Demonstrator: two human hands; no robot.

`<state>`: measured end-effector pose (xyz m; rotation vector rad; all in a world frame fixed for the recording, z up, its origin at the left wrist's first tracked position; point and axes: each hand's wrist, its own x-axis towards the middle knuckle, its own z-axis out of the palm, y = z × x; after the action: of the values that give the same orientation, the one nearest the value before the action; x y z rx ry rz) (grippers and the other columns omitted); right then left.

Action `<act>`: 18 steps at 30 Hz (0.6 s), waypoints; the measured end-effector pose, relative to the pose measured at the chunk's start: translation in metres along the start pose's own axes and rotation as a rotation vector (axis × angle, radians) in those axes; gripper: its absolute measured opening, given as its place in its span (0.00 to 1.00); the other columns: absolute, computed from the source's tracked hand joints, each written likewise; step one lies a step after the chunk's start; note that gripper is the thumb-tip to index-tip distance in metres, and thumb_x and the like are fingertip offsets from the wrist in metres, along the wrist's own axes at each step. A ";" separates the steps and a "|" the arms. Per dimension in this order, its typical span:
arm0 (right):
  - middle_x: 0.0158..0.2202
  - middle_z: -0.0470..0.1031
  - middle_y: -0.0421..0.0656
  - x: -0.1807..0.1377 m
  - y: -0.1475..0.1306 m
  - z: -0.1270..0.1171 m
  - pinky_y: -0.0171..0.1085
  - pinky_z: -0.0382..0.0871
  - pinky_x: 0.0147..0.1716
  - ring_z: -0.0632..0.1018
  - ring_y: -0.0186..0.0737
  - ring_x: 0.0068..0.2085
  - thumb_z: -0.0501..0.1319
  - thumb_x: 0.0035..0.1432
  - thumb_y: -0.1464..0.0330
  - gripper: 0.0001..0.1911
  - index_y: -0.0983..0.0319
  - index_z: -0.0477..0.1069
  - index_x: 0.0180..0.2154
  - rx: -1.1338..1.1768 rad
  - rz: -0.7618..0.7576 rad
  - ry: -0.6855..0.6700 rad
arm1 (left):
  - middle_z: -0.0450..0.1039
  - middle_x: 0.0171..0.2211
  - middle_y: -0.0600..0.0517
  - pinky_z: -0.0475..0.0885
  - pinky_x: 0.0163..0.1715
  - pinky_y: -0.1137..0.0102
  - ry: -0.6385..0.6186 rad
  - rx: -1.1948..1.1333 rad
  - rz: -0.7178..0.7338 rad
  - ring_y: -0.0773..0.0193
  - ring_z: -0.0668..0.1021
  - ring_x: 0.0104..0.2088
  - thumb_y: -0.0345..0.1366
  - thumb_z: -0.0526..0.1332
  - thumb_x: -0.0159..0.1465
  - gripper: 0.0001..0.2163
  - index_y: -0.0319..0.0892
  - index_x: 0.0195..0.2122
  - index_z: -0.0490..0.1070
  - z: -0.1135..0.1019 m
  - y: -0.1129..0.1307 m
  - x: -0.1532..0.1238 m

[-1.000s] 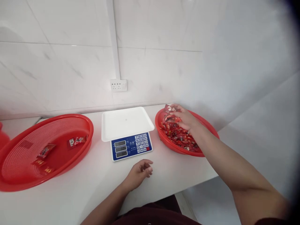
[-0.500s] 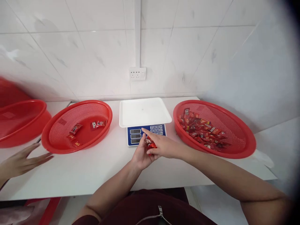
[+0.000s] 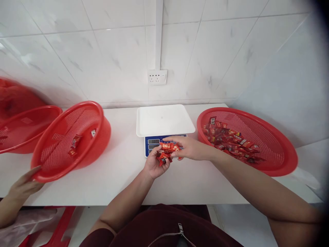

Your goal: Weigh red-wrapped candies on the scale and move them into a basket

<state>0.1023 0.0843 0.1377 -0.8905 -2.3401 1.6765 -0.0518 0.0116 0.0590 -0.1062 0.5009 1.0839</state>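
Observation:
My left hand [image 3: 154, 164] is cupped, palm up, around several small red wrapped packets [image 3: 164, 157] in front of the scale. From the right, my right hand [image 3: 191, 148] reaches over and grips more of the same red packets [image 3: 170, 146], its fingers closed on them just above the left palm. Behind both hands stands the blue digital scale [image 3: 154, 141], its keypad partly hidden by my right hand. Nothing lies on its white weighing tray [image 3: 164, 120]. To the right, a red basket [image 3: 285, 156] holds a heap of red packets [image 3: 231, 137].
At the left, a co-worker's hand [image 3: 24, 185] holds the rim of a tilted red basket [image 3: 99, 147] with a few packets inside. Another red basket [image 3: 51, 113] stands behind it. A wall socket [image 3: 157, 77] sits above the white table [image 3: 123, 185].
The co-worker's hand has taken hold of the left basket, which is now tilted and shifted left. My hands have parted slightly, so the packets show more. The view has shifted a little.

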 end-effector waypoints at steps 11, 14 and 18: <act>0.59 0.58 0.48 0.068 0.010 -0.041 0.48 0.64 0.52 0.64 0.45 0.57 0.56 0.57 0.64 0.25 0.57 0.56 0.56 -0.076 -0.161 0.497 | 0.70 0.31 0.48 0.70 0.21 0.82 0.009 -0.042 0.032 0.70 0.75 0.29 0.37 0.56 0.59 0.09 0.35 0.36 0.68 -0.002 0.000 -0.009; 0.58 0.60 0.47 0.065 0.010 -0.033 0.48 0.58 0.55 0.62 0.46 0.58 0.56 0.57 0.63 0.25 0.58 0.58 0.56 -0.221 -0.193 0.456 | 0.71 0.30 0.49 0.71 0.21 0.81 0.058 -0.018 0.069 0.69 0.75 0.29 0.36 0.56 0.59 0.09 0.35 0.36 0.68 -0.004 0.000 -0.011; 0.52 0.68 0.45 0.037 0.007 -0.004 0.44 0.66 0.48 0.71 0.45 0.50 0.58 0.55 0.58 0.24 0.56 0.63 0.53 -0.250 -0.166 0.021 | 0.70 0.26 0.53 0.72 0.21 0.79 0.186 0.119 0.220 0.70 0.75 0.25 0.34 0.59 0.58 0.06 0.38 0.34 0.68 -0.003 -0.002 -0.010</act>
<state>0.0767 0.1087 0.1244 -0.7211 -2.5684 1.3281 -0.0545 0.0010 0.0607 -0.0475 0.7571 1.2628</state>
